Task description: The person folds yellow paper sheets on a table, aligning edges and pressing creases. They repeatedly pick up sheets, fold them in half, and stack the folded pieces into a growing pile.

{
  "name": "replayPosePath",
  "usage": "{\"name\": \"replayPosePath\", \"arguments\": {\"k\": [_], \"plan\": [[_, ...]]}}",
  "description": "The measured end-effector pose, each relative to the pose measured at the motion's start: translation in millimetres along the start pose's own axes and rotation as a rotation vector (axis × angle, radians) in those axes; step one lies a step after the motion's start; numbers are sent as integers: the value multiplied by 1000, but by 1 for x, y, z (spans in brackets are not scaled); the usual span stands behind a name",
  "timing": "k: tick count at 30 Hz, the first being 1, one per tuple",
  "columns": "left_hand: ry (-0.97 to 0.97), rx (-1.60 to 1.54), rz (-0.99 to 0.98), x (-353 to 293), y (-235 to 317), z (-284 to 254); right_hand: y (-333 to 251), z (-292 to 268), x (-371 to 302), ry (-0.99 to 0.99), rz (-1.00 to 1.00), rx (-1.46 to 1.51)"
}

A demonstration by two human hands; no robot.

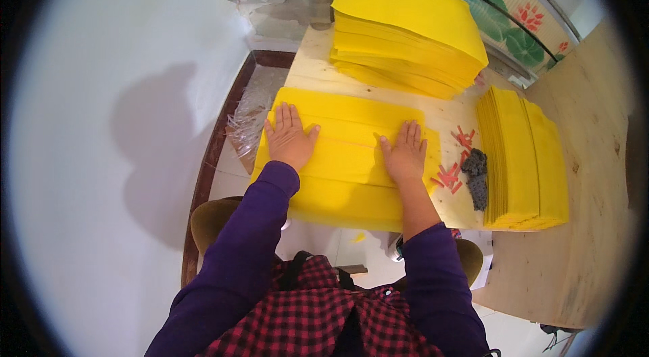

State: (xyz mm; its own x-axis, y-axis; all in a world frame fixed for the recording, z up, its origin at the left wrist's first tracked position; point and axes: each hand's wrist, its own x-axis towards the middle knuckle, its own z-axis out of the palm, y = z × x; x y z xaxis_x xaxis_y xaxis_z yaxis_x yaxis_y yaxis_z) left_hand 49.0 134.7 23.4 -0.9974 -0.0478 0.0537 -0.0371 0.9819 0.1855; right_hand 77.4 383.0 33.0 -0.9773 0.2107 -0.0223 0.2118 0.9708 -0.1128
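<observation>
A yellow fabric-like sheet with several crosswise folds or layers lies in front of me, and its near edge reaches the front of the table. My left hand rests flat on its left part, fingers pointing away from me. On the right part, my right hand lies palm down with its fingers stretched out. Neither hand grips anything. Whether more layers lie under the sheet is hidden.
Behind stands a tall stack of yellow sheets. To the right is a folded yellow stack, with a dark grey cloth and several red strips beside it. A clear jar stands at the back left, near the wall.
</observation>
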Motion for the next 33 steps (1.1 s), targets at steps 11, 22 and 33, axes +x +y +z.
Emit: {"name": "replayPosePath", "arguments": {"k": [11,22,33], "plan": [[3,-7,-64,2,-48,-26,2,-3,1,-2,-13,-13],[-227,-386,281,-2,102,-7,-53,3,-10,-22,-346,-35],[30,-9,40,8,-5,4,-22,9,-10,29,-270,35]]}}
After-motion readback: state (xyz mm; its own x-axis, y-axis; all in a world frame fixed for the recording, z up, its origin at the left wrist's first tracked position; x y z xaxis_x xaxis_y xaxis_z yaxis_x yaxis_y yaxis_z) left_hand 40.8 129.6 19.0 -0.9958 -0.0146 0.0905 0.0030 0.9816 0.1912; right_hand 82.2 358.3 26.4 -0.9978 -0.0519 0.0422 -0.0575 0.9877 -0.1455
